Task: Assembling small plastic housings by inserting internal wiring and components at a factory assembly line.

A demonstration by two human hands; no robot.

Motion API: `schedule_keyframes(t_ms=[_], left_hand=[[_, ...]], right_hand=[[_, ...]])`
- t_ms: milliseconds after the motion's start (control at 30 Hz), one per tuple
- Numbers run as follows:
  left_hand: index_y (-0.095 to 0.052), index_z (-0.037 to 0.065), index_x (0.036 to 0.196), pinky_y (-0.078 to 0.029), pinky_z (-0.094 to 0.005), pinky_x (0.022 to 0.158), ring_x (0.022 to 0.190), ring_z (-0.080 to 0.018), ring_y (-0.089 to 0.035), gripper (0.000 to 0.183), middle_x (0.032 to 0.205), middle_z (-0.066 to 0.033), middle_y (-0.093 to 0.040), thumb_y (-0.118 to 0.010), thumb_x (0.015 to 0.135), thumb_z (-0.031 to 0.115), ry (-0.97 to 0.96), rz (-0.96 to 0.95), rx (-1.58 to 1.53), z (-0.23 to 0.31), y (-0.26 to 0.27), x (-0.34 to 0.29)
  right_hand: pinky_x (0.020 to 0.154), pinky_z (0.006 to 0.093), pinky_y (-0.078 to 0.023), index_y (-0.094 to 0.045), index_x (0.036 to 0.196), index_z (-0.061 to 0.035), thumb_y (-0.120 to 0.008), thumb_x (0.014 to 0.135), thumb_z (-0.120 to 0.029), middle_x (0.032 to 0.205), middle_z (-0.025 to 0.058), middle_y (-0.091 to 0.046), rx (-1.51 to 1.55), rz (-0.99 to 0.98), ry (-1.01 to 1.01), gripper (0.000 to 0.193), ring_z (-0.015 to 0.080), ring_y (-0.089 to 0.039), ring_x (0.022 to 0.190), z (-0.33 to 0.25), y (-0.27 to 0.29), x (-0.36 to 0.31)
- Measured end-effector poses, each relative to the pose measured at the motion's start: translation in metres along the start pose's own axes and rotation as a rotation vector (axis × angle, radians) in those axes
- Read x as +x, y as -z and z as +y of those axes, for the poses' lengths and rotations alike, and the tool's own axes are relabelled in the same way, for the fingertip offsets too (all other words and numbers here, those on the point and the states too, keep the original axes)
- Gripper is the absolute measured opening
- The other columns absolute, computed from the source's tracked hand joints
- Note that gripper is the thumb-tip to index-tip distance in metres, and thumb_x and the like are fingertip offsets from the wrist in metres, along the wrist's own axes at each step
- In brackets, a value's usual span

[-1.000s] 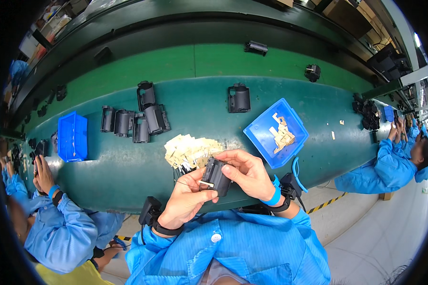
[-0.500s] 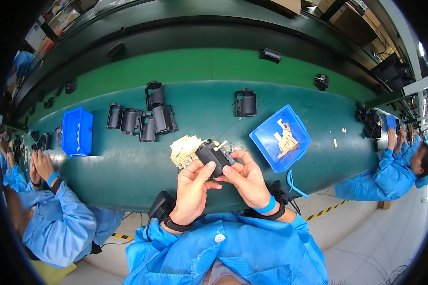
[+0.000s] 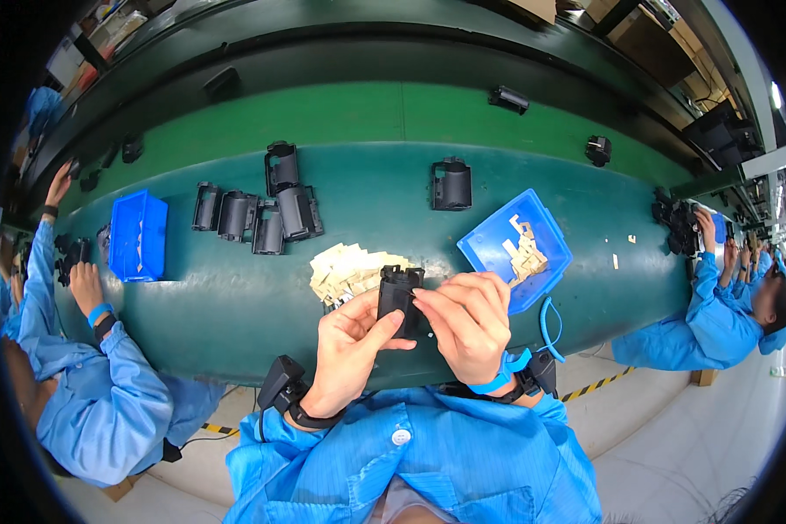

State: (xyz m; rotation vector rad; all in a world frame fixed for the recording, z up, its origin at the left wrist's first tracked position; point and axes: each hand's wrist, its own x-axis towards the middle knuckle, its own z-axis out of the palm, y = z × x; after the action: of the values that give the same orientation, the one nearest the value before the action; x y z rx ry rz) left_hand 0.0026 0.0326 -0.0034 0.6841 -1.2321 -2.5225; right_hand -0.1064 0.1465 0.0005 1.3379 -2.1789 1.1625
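My left hand (image 3: 351, 349) is closed around a black plastic housing (image 3: 398, 306), thumb across its front, holding it upright over the near part of the table. At the housing's right edge my right hand (image 3: 472, 319) has its fingertips pinched together; whatever is between them is too small to make out. A heap of cream-coloured small flat pieces (image 3: 345, 272) lies just beyond my left hand, partly behind the housing. Past my right hand stands a blue bin (image 3: 489, 229) with more such pieces inside.
Several black housings (image 3: 237, 216) lie in a group at far left, and a single housing (image 3: 451, 185) sits farther off, centre. Another blue bin (image 3: 138, 236) stands left. More black parts ride the green belt (image 3: 358, 113). Co-workers in blue sit on both sides; a blue coiled cord (image 3: 546, 327) hangs near my right wrist.
The housing has been turned upright in my left hand. My right hand shifted from gripping its body to a fingertip pinch at its edge. Belt parts moved right; the left co-worker's arm reached out.
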Motion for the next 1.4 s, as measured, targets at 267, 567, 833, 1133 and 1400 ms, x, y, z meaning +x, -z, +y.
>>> schedule_keyframes(t_ms=[267,567,833,1133,1400], left_hand=[[-0.057,-0.005,0.109,-0.060,-0.0307,0.067,0.087,-0.0172,-0.064,0.023,0.101,-0.0140,-0.064,-0.056,0.086,-0.001,0.050,-0.033,-0.144,0.004,0.004,-0.001],[-0.061,-0.007,0.099,-0.060,-0.0277,0.067,0.080,-0.0116,-0.059,0.017,0.091,-0.0077,-0.057,-0.060,0.082,-0.006,-0.170,0.046,0.130,-0.006,-0.001,-0.003],[-0.061,-0.009,0.097,-0.060,-0.0270,0.068,0.077,-0.0103,-0.057,0.017,0.089,-0.0056,-0.049,-0.060,0.081,-0.009,-0.285,0.107,0.232,-0.010,-0.007,-0.005],[-0.059,-0.006,0.102,-0.061,-0.0351,0.066,0.085,-0.0195,-0.065,0.018,0.095,-0.0136,-0.063,-0.057,0.087,0.004,0.193,-0.064,-0.374,0.000,0.009,0.000],[-0.064,-0.002,0.095,-0.060,-0.0348,0.061,0.079,-0.0165,-0.065,0.012,0.090,-0.0089,-0.065,-0.061,0.086,0.007,0.256,-0.021,-0.189,0.004,0.013,0.004]], right_hand=[[0.093,0.0400,-0.028,-0.071,0.086,-0.0217,-0.070,0.060,-0.014,0.084,-0.0071,-0.063,-0.286,-0.049,0.210,0.027,0.0180,-0.058,0.093,-0.002,0.015,-0.013],[0.083,0.0360,-0.026,-0.066,0.084,-0.0131,-0.075,0.062,-0.014,0.084,-0.0022,-0.060,-0.010,-0.111,0.077,0.024,0.0156,-0.057,0.084,-0.001,0.009,0.006],[0.078,0.0355,-0.027,-0.064,0.078,-0.0136,-0.075,0.058,-0.012,0.079,-0.0033,-0.060,-0.209,-0.009,0.187,0.023,0.0157,-0.057,0.078,-0.006,0.003,-0.001],[0.095,0.0391,-0.021,-0.063,0.080,-0.0164,-0.067,0.067,-0.018,0.085,-0.0052,-0.061,-0.304,-0.096,0.318,0.014,0.0105,-0.056,0.087,-0.004,0.005,-0.015],[0.094,0.0423,-0.026,-0.063,0.081,-0.0140,-0.065,0.070,-0.009,0.091,0.0001,-0.061,-0.045,-0.142,0.182,0.012,0.0182,-0.055,0.098,0.014,0.034,-0.006]])
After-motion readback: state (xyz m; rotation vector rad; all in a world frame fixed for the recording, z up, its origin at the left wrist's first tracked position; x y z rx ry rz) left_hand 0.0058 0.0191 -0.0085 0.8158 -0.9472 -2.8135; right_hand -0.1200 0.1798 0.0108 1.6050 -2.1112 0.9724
